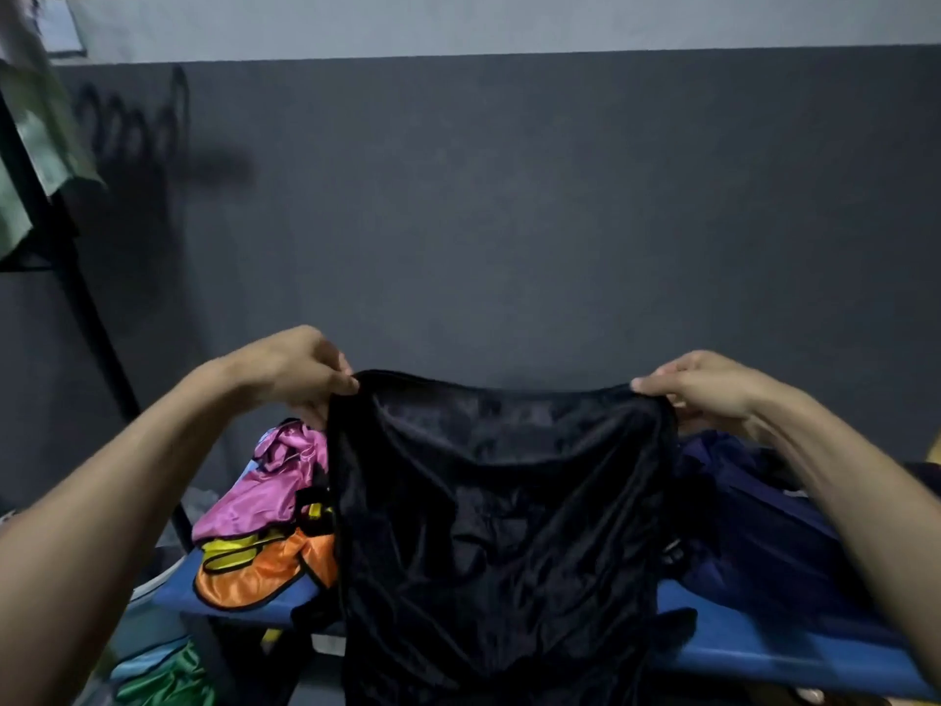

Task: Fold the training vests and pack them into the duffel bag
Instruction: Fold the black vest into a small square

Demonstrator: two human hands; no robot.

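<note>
Black training vest (499, 501) hangs spread in the air above the blue worktop (753, 639), the left hand (290, 372) and right hand (708, 387) each pinching a top corner in their fingers. Pink (265, 481) and orange vests (254, 568) lie heaped at left, a navy duffel bag (764, 517) at right.

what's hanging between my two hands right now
A black vest, stretched between the left hand and right hand, each pinching a top corner, in the head view.

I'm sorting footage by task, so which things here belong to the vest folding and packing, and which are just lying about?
Job: black vest, held up by left hand and right hand; pink vest; orange vest; dark blue bag.
Lying about: green cloth; black rack.
</note>
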